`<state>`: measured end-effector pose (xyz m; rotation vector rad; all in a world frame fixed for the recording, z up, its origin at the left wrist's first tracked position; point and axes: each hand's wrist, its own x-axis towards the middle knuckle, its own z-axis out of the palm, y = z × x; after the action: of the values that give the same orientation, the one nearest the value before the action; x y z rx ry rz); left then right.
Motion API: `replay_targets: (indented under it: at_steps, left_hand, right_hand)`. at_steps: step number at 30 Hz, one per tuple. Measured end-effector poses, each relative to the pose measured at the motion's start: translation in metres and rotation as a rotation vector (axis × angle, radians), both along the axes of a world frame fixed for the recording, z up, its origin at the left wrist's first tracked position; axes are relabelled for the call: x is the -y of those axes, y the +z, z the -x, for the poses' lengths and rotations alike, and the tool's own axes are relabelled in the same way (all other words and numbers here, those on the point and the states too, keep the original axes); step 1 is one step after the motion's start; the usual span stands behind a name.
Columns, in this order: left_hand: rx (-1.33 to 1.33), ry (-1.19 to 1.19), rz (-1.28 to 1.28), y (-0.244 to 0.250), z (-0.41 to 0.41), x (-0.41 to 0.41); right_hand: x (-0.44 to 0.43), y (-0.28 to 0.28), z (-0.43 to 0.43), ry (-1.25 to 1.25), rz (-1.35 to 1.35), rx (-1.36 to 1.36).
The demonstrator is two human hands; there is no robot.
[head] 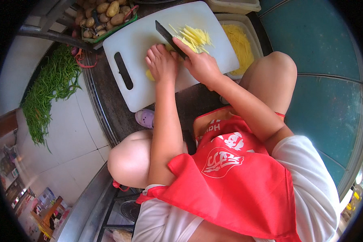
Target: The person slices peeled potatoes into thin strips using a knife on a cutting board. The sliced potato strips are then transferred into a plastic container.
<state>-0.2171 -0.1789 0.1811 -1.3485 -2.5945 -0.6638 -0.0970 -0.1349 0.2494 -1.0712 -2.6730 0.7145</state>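
Note:
My right hand point(201, 65) grips a dark-bladed kitchen knife point(166, 32), its index finger stretched along the blade's spine. Under my left hand point(162, 60), whose fingers are bent down beside the blade, is a peeled potato mostly hidden by the fingers. Both hands are over a white plastic cutting board point(136, 45) with a slot handle. Thin yellow potato strips point(195, 37) lie heaped on the board, just beyond the knife. A yellow piece point(149, 75) shows at the left hand's wrist.
A plastic tub point(257, 39) of yellow shreds point(238, 45) stands partly under the board's right edge. Unpeeled potatoes point(112, 9) fill a green basket point(116, 29) at the upper left. Green chillies point(48, 90) are spread at the left. My knees flank the board's near side.

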Motion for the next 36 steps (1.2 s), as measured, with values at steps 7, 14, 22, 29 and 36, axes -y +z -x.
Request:
replay_targets:
  at_steps: [7,14,22,29,36]
  left_hand:
    - [-0.016,0.038,0.039,0.001,-0.003,0.000]
    - [-0.059,0.042,0.074,-0.003,0.000,0.000]
    - [-0.119,0.053,0.013,-0.004,-0.002,-0.001]
    - [-0.103,0.023,-0.066,-0.008,0.003,0.002]
    - [0.008,0.051,0.023,0.002,-0.004,0.002]
  right_hand:
    - [0.012,0.017,-0.012,0.031,0.063,0.075]
    - [0.005,0.010,-0.007,0.053,0.034,0.025]
    - [0.004,0.013,-0.009,0.032,0.107,-0.002]
    - [0.002,0.005,-0.004,0.021,0.026,0.017]
    - [0.010,0.017,-0.015,0.049,0.062,0.040]
